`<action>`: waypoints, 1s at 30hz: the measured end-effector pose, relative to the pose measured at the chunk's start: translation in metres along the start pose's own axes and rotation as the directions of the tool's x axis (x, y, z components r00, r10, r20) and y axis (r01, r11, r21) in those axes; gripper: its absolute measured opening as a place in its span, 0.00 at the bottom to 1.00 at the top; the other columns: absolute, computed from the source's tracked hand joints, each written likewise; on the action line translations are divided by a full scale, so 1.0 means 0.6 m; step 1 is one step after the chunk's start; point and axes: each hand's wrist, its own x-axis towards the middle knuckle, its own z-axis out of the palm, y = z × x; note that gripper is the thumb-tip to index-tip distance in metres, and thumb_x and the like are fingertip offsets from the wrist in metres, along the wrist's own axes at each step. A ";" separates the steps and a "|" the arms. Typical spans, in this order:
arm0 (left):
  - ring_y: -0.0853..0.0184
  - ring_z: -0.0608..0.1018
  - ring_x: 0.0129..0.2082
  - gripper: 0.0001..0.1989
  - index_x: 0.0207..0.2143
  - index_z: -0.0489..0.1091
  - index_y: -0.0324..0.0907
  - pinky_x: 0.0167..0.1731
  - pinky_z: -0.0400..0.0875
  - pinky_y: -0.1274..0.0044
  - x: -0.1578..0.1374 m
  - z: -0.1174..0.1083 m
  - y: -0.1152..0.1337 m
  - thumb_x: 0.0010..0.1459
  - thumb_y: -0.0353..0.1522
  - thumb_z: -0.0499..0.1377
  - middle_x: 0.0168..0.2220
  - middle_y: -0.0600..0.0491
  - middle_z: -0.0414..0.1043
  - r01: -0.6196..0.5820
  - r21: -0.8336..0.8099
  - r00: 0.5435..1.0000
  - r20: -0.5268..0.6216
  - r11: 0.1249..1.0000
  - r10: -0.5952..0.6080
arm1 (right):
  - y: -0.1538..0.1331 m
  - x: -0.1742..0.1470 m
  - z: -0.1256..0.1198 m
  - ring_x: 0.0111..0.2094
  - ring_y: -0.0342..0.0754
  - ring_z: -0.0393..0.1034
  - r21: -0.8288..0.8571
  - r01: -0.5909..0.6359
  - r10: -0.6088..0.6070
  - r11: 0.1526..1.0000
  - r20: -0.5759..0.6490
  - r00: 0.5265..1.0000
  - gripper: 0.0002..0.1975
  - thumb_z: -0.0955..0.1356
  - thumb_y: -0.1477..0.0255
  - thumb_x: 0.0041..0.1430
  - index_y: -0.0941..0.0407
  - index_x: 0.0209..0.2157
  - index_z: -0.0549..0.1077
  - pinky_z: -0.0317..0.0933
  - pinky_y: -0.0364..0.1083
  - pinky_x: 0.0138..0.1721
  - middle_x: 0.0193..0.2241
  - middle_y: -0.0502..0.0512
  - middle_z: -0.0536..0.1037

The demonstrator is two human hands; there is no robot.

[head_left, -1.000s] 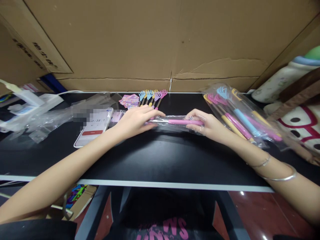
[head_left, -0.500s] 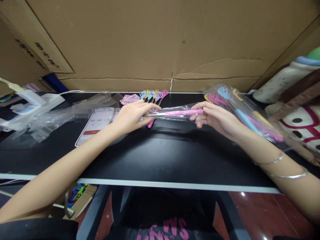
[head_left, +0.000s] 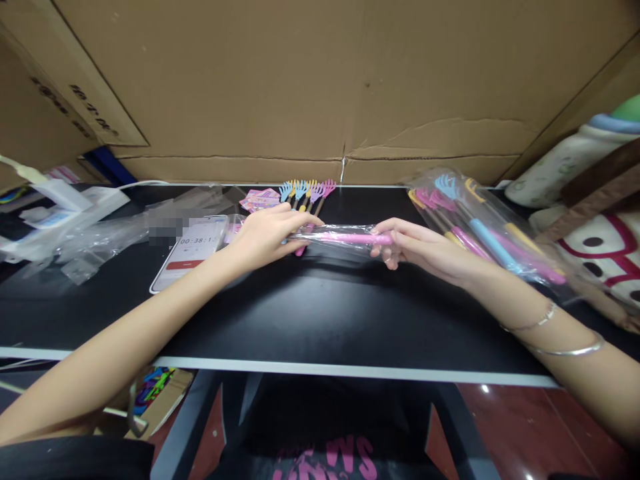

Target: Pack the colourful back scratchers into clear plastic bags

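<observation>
A pink-handled back scratcher (head_left: 350, 238) lies sideways inside a clear plastic sleeve, held above the black desk between both hands. My left hand (head_left: 267, 235) is closed over the left end of the sleeve, and its palm hides the scratcher's head. At the other end, the fingers of my right hand (head_left: 415, 247) pinch the pink handle's tip and the film around it. Just behind the left hand lie several loose back scratchers (head_left: 307, 192) with blue, yellow, purple and pink claws. Several wrapped back scratchers (head_left: 475, 227) rest beyond the right forearm.
A phone (head_left: 189, 250) showing a running timer lies left of my left hand, beside crumpled clear bags (head_left: 115, 230). Pink printed cards (head_left: 260, 199) sit behind. Cardboard (head_left: 320, 87) walls the desk's back. A power strip (head_left: 75, 207) stands left; a bottle (head_left: 565, 160) stands right.
My right hand has moved left and slightly down with the pink handle, nearer to my left hand. The left hand has barely moved.
</observation>
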 end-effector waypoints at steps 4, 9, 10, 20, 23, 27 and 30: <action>0.66 0.76 0.33 0.16 0.51 0.73 0.48 0.30 0.63 0.79 0.000 0.000 0.007 0.62 0.37 0.59 0.34 0.53 0.76 0.003 0.050 1.000 0.020 0.999 -0.004 | 0.003 0.001 0.005 0.28 0.43 0.69 -0.002 0.013 -0.013 1.000 0.023 1.000 0.22 0.68 0.50 0.60 0.54 0.44 0.71 0.63 0.45 0.31 0.34 0.53 0.79; 0.65 0.78 0.35 0.16 0.52 0.72 0.50 0.29 0.61 0.79 -0.001 -0.002 0.012 0.63 0.40 0.56 0.37 0.54 0.79 0.047 0.066 0.999 0.025 0.997 -0.049 | 0.000 0.002 0.007 0.28 0.45 0.70 0.013 0.021 -0.022 1.000 0.031 0.999 0.30 0.65 0.42 0.57 0.54 0.45 0.71 0.63 0.46 0.31 0.35 0.54 0.79; 0.66 0.79 0.34 0.16 0.51 0.72 0.50 0.29 0.61 0.79 -0.001 -0.003 0.012 0.63 0.40 0.56 0.37 0.55 0.79 0.058 0.063 0.998 0.027 0.996 -0.060 | -0.002 0.002 0.008 0.29 0.45 0.71 0.000 0.029 -0.029 1.000 0.029 0.999 0.31 0.66 0.42 0.56 0.54 0.46 0.71 0.63 0.46 0.31 0.35 0.54 0.78; 0.67 0.78 0.31 0.17 0.53 0.71 0.51 0.26 0.56 0.80 -0.001 -0.007 0.019 0.61 0.40 0.58 0.34 0.57 0.79 0.091 0.069 0.993 0.068 0.993 -0.095 | -0.001 0.001 0.018 0.28 0.44 0.70 -0.115 0.035 -0.046 0.993 -0.095 0.994 0.19 0.69 0.54 0.60 0.55 0.43 0.70 0.63 0.47 0.33 0.33 0.52 0.78; 0.67 0.78 0.31 0.18 0.53 0.71 0.51 0.26 0.55 0.80 -0.002 -0.007 0.019 0.61 0.40 0.58 0.33 0.57 0.78 0.093 0.059 0.993 0.071 0.994 -0.097 | 0.000 0.002 0.017 0.28 0.44 0.69 -0.094 0.047 -0.057 0.994 -0.102 0.993 0.20 0.69 0.54 0.60 0.55 0.43 0.70 0.64 0.47 0.34 0.34 0.52 0.78; 0.68 0.78 0.30 0.17 0.53 0.70 0.51 0.26 0.55 0.80 -0.002 -0.006 0.016 0.62 0.40 0.58 0.33 0.57 0.78 0.095 0.038 0.993 0.068 0.995 -0.098 | -0.004 0.000 0.019 0.28 0.44 0.69 -0.071 0.033 -0.040 0.997 -0.113 0.993 0.21 0.69 0.52 0.59 0.55 0.43 0.71 0.64 0.46 0.34 0.34 0.52 0.78; 0.67 0.78 0.31 0.18 0.53 0.70 0.50 0.26 0.55 0.80 -0.001 -0.005 0.016 0.62 0.41 0.57 0.33 0.57 0.78 0.094 0.039 0.993 0.075 0.995 -0.096 | -0.007 -0.001 0.021 0.28 0.44 0.69 -0.063 0.018 -0.026 0.998 -0.120 0.992 0.21 0.69 0.51 0.59 0.54 0.42 0.71 0.64 0.46 0.34 0.33 0.52 0.78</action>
